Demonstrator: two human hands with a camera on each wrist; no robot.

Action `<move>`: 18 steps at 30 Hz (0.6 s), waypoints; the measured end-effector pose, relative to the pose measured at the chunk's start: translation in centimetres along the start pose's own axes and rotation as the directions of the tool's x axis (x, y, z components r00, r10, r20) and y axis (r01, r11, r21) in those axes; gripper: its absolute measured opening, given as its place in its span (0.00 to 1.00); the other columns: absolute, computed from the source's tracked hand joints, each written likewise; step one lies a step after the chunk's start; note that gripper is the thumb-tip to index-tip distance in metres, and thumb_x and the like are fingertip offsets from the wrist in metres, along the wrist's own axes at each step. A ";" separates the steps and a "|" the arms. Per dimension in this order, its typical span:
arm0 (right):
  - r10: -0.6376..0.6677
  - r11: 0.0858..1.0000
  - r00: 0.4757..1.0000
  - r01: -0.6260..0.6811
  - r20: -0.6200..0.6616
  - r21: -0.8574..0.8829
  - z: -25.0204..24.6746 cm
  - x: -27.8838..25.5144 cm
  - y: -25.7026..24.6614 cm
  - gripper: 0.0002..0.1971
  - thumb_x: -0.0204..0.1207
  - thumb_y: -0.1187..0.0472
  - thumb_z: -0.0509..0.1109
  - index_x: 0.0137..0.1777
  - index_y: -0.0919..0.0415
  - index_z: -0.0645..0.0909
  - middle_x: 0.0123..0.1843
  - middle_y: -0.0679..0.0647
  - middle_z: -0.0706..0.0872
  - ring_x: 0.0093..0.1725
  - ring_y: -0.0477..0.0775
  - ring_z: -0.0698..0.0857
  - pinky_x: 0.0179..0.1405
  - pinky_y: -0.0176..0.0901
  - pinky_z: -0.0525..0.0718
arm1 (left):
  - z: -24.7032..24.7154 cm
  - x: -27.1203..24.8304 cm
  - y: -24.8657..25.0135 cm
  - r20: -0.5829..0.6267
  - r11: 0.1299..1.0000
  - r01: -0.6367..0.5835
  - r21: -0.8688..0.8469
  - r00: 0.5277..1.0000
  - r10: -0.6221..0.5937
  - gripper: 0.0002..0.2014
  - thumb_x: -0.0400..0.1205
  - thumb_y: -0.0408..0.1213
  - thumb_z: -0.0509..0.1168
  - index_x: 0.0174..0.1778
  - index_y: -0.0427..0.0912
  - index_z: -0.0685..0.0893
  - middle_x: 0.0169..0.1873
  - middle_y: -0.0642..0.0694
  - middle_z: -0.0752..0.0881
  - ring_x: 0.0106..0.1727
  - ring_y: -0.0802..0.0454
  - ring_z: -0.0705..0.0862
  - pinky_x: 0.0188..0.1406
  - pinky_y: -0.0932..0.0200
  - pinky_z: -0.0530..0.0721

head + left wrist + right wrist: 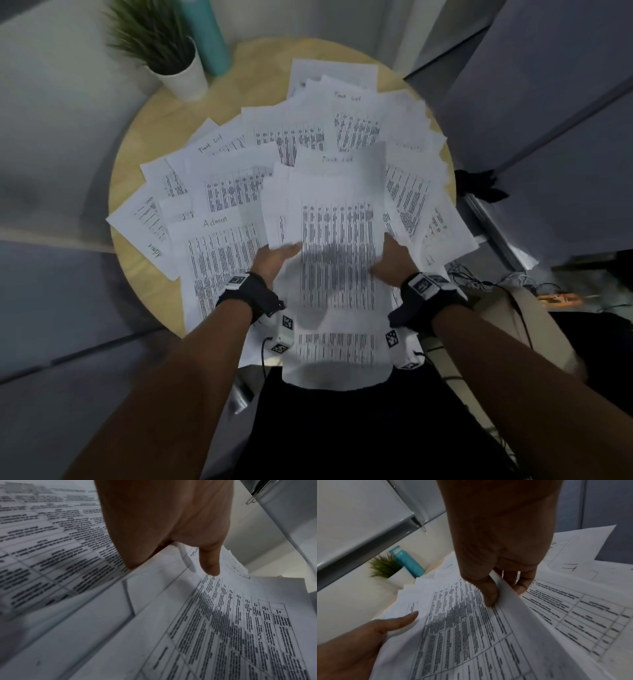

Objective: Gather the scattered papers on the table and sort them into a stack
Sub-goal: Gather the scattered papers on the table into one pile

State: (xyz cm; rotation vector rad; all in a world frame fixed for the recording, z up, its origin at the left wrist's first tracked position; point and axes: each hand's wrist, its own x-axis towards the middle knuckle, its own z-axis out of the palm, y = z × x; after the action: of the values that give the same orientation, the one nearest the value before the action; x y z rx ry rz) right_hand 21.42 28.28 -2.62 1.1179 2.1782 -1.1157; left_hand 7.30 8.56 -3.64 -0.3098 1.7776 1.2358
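Observation:
Many printed sheets lie scattered and overlapping across a round wooden table point(144, 144). One of them is headed "Admin" point(219, 253), and others further back read "Task list" point(356, 120). A sheaf of held papers point(337, 222) is lifted over the near edge, between both hands. My left hand point(284, 251) grips its left edge, with the thumb point(210, 566) on top and the fingers hidden beneath. My right hand point(387, 260) pinches the right edge. Its thumb point(489, 596) lies on the printed face and its fingers point(522, 585) are curled under the sheets.
A potted plant point(178, 68) in a white pot and a teal bottle point(205, 34) stand at the table's far left edge. Grey cabinet panels surround the table. Cables point(479, 277) lie on the floor at the right. My dark-clothed lap is below the sheaf.

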 end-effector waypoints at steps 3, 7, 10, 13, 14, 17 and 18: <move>-0.021 1.000 0.998 0.022 0.065 -0.015 0.5 -0.2 0.2 0.39 0.76 0.68 0.72 0.83 0.66 0.54 0.58 0.65 0.83 0.52 0.61 0.84 0.54 0.51 0.86 | 0.5 -0.2 -0.6 -0.007 0.999 0.021 0.029 1.000 -0.021 0.23 0.81 0.36 0.73 0.71 0.31 0.82 0.72 0.40 0.81 0.76 0.47 0.76 0.71 0.60 0.64; -0.030 1.000 0.992 0.029 0.126 0.009 -0.1 0.1 0.6 0.46 0.75 0.67 0.76 0.85 0.68 0.48 0.74 0.68 0.76 0.67 0.66 0.81 0.67 0.53 0.80 | 0.5 0.3 -1.0 -0.054 0.996 -0.033 0.086 0.998 0.037 0.23 0.77 0.31 0.77 0.67 0.31 0.84 0.64 0.37 0.87 0.66 0.43 0.84 0.65 0.58 0.76; -0.036 0.994 0.996 0.045 -0.088 0.099 -1.3 0.9 1.2 0.35 0.74 0.69 0.74 0.78 0.72 0.62 0.62 0.69 0.82 0.62 0.66 0.83 0.58 0.47 0.80 | 0.0 1.0 -0.3 -0.096 0.991 -0.064 0.117 0.993 0.075 0.21 0.77 0.27 0.76 0.66 0.32 0.84 0.58 0.41 0.87 0.59 0.45 0.85 0.60 0.58 0.78; -0.004 0.998 0.968 0.021 -0.251 0.063 -3.0 2.4 2.5 0.29 0.73 0.68 0.74 0.73 0.74 0.70 0.64 0.69 0.79 0.64 0.68 0.80 0.64 0.53 0.81 | -1.6 2.1 0.5 -0.169 0.988 -0.067 0.140 0.981 0.090 0.19 0.78 0.25 0.75 0.65 0.32 0.83 0.57 0.39 0.87 0.63 0.41 0.84 0.60 0.58 0.77; 0.015 0.999 0.967 -0.002 -0.253 0.052 -3.6 2.8 2.9 0.31 0.71 0.66 0.76 0.73 0.72 0.70 0.66 0.69 0.77 0.65 0.69 0.79 0.66 0.59 0.81 | -2.3 2.3 0.7 -0.192 0.987 -0.058 0.153 0.978 0.087 0.17 0.78 0.26 0.74 0.63 0.33 0.83 0.58 0.38 0.86 0.64 0.39 0.83 0.61 0.57 0.77; 0.046 0.998 0.981 -0.039 -0.188 0.041 -4.6 4.1 3.6 0.36 0.68 0.63 0.78 0.75 0.68 0.69 0.69 0.69 0.76 0.67 0.69 0.79 0.67 0.62 0.80 | -3.9 2.6 1.0 -0.212 0.985 -0.035 0.172 0.975 0.072 0.21 0.80 0.28 0.73 0.69 0.31 0.80 0.65 0.36 0.84 0.68 0.41 0.80 0.65 0.56 0.75; 0.045 0.998 0.986 -0.038 -0.163 0.046 -4.6 4.3 3.4 0.37 0.69 0.63 0.79 0.76 0.68 0.68 0.69 0.68 0.77 0.68 0.68 0.79 0.67 0.58 0.80 | -4.2 2.5 1.1 -0.207 0.985 -0.021 0.172 0.977 0.057 0.22 0.80 0.28 0.73 0.71 0.31 0.79 0.67 0.36 0.84 0.69 0.41 0.80 0.66 0.55 0.74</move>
State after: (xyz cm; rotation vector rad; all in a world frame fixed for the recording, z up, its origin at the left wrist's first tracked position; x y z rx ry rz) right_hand 21.65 35.25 -4.48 1.3107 2.2524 -1.0917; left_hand 2.97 6.23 -4.66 -0.3192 2.0664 1.1032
